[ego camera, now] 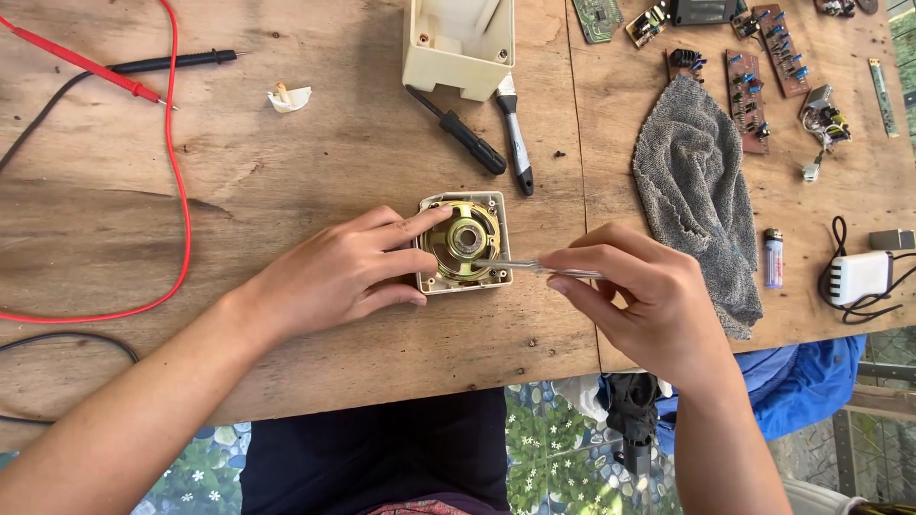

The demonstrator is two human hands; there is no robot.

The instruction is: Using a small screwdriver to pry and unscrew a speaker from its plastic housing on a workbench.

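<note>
A small cream square housing (496, 202) with a round brass-coloured speaker (462, 241) in it lies on the wooden table (315, 162). My left hand (343, 270) holds the housing from its left side, fingers on its rim and lower corner. My right hand (649, 296) pinches a thin clear-handled tool (534, 267), whose metal tip reaches the speaker's lower right edge.
A cream box shell (458, 43), a black screwdriver (458, 132) and a grey-handled tool (513, 133) lie behind. A grey cloth (697, 200), circuit boards (754, 86), a lighter (773, 257) and a white charger (859, 277) sit right. Red and black probe leads (176, 162) run at left.
</note>
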